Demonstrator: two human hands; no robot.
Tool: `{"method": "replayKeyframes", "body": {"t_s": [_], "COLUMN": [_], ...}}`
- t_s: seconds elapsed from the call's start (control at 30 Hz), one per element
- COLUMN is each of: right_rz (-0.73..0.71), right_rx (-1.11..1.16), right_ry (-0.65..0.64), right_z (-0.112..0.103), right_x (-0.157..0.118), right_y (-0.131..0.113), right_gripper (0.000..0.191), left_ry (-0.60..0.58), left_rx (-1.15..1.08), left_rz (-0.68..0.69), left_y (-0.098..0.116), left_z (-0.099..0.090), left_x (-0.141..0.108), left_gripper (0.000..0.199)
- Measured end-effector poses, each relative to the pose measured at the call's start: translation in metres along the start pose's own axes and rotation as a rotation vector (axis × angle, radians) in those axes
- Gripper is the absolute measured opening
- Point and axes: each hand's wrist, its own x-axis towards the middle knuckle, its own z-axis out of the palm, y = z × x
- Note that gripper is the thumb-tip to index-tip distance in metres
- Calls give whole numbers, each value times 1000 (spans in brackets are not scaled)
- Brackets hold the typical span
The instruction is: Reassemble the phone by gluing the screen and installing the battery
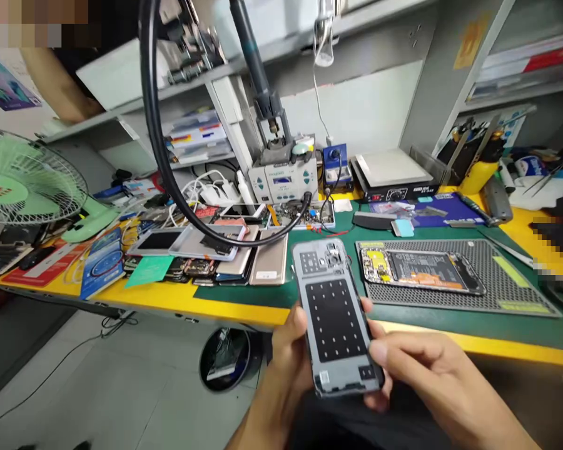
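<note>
A grey phone back cover (312, 325) with a black patterned inner panel is held upright in front of the bench edge. My left hand (286, 350) wraps round its left side and underside, with fingertips showing at the right edge. The thumb and fingers of my right hand (417, 369) pinch the cover's lower right edge. Beyond it, an opened phone (426, 272) with its battery and board exposed lies on a grey perforated mat (511, 294).
A hot-air station (284, 178) with a looping black hose (152, 112) stands at the back. Stacked phones (267, 256) lie left of centre. A green fan (23, 178) is at far left, a bin (228, 362) below. A person's arm (54, 81) shows at upper left.
</note>
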Motion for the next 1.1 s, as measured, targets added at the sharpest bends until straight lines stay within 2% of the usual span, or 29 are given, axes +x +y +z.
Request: {"method": "replayKeyframes", "body": {"t_s": [0.17,0.37,0.5,0.63,0.83,1.1], "right_rz": [39,57,71,81,66,105], "right_rx": [119,271,352,376,405,281], "right_ry": [-49,-128,-123,-130,-74,-34], "right_z": [4,4,3,2,5,7], "right_x": [3,4,4,0,-4,-7], "right_y": [0,5,5,6,8,5], "right_gripper": [44,51,52,53,32,42], "left_ry": [34,47,66,43,49,52], "left_rx": [-68,-53,-83,-149,-166,-102], "left_rz": [42,48,74,72,62,113], "left_y": [8,9,8,8,8,10], "left_z": [2,5,6,7,12,16], "left_x": [0,-2,1,3,1,-2], "left_gripper": [81,80,77,75,73,68]}}
